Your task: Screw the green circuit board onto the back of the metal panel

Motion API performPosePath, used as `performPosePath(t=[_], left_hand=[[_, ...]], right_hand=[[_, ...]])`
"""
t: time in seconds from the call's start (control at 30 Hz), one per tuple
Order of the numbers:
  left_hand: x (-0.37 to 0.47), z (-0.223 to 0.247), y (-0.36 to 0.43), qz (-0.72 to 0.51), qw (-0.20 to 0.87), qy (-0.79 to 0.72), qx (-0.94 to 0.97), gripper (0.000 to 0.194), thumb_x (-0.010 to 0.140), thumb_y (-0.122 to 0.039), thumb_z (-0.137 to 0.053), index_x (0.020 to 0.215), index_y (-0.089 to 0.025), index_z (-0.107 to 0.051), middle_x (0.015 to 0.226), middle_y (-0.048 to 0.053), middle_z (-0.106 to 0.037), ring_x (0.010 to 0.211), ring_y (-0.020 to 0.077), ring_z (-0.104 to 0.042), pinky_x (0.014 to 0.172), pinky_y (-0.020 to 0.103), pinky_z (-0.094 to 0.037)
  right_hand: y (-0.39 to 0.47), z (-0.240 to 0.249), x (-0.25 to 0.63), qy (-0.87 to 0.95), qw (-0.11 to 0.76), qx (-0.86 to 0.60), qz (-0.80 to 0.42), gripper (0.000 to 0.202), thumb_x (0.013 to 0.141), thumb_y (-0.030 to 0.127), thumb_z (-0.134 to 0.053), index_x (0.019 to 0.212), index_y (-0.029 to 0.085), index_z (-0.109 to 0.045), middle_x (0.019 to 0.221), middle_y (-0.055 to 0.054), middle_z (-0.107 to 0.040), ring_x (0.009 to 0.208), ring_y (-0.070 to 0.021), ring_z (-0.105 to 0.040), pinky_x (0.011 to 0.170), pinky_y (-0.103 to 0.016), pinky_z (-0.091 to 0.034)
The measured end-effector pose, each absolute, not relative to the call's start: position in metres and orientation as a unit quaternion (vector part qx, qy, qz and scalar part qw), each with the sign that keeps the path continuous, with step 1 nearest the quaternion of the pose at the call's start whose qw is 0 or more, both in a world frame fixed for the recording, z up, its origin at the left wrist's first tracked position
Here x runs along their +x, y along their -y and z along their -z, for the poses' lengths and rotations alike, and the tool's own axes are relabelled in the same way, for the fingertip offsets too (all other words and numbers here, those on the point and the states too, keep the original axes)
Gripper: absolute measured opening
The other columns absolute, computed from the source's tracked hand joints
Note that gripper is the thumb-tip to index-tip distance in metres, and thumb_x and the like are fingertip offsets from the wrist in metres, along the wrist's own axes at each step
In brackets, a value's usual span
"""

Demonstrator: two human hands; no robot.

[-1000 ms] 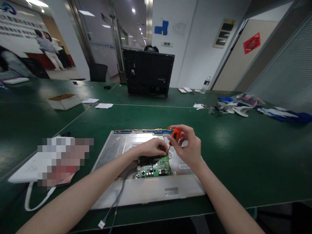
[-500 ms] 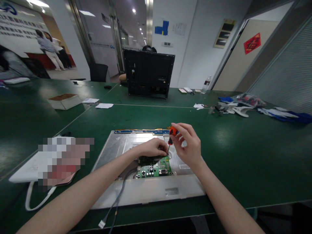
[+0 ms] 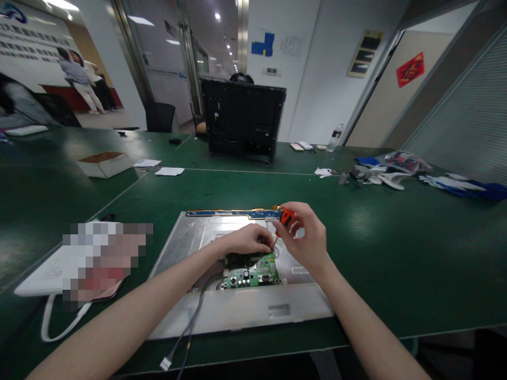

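My right hand (image 3: pixel 306 232) is closed around the orange and black handle of a small screwdriver (image 3: pixel 287 216), tilted with its tip down at the far right corner of a green circuit board (image 3: pixel 253 277). Close to that tip, the fingers of my left hand (image 3: pixel 252 240) are curled together; what they pinch, if anything, is hidden. The board lies on the silver metal back of a flat display panel (image 3: pixel 237 306), with a blue strip board (image 3: pixel 225 214) along the far edge. A grey cable (image 3: pixel 198 306) runs from the board over the near edge and ends in a white connector.
On the left lie a white device with a cable (image 3: pixel 39 272) and a blurred-out pinkish object. Farther off stand a black monitor housing (image 3: pixel 243 119), an open box (image 3: pixel 105 164) and a bottle (image 3: pixel 336 137). Gloves and a plastic bag (image 3: pixel 404 162) lie at the right. Other people are in the background.
The screwdriver handle has tilted to the right, and the fingers of my right hand have shifted and curled around it. My left hand and the board stay in place.
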State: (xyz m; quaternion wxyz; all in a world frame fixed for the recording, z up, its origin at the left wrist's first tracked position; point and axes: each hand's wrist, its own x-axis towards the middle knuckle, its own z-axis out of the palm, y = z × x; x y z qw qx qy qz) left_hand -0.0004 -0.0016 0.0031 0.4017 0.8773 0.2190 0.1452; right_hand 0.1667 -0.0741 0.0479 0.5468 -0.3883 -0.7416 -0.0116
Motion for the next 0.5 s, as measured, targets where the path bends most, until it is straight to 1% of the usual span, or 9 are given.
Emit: performPosePath(t=[0.07,0.17,0.3,0.4,0.5], left_hand=[[-0.0003,-0.0041,0.0018,-0.145,0.406,-0.217,0.876,0.008,0.077,-0.019,-0.064,0.082,-0.013,-0.067,0.074,0.000,-0.065,0.069,0.0120,-0.057,0.066,0.021,-0.042],[-0.0005,-0.0042,0.0018,-0.142,0.409,-0.218,0.875,0.008,0.077,-0.019,-0.064,0.081,-0.013,-0.067,0.073,0.000,-0.065,0.069,0.0121,-0.057,0.066,0.021,-0.042],[-0.0009,-0.0026,0.0015,-0.141,0.407,-0.222,0.875,0.008,0.077,-0.019,-0.064,0.082,-0.013,-0.067,0.075,0.000,-0.065,0.070,0.0122,-0.057,0.065,0.021,-0.042],[-0.0008,-0.0022,0.0015,-0.141,0.407,-0.226,0.874,0.009,0.077,-0.019,-0.064,0.084,-0.014,-0.067,0.075,0.000,-0.065,0.071,0.0124,-0.058,0.066,0.021,-0.042],[-0.0005,-0.0034,0.0019,-0.146,0.409,-0.222,0.873,0.008,0.077,-0.018,-0.064,0.082,-0.014,-0.067,0.074,0.000,-0.065,0.070,0.0118,-0.057,0.066,0.021,-0.042]], right_hand=[[0.0744,-0.0494,0.1667,0.746,0.545,-0.382,0.016,0.033,0.081,0.020,-0.061,0.112,0.026,-0.051,0.104,-0.004,-0.056,0.063,-0.0088,-0.056,0.047,-0.021,-0.048],[0.0754,-0.0516,0.1666,0.748,0.541,-0.384,0.020,0.034,0.082,0.017,-0.060,0.114,0.027,-0.053,0.107,-0.004,-0.055,0.061,-0.0074,-0.055,0.048,-0.022,-0.049],[0.0773,-0.0529,0.1660,0.749,0.536,-0.389,0.014,0.036,0.082,0.015,-0.056,0.117,0.026,-0.051,0.109,-0.005,-0.056,0.061,-0.0079,-0.056,0.048,-0.022,-0.049],[0.0778,-0.0516,0.1661,0.744,0.532,-0.404,0.005,0.037,0.082,0.017,-0.056,0.117,0.025,-0.050,0.101,-0.004,-0.061,0.061,-0.0090,-0.057,0.049,-0.022,-0.049],[0.0766,-0.0484,0.1664,0.731,0.546,-0.410,-0.002,0.034,0.079,0.021,-0.061,0.111,0.024,-0.049,0.094,-0.002,-0.063,0.058,-0.0090,-0.056,0.048,-0.022,-0.047]])
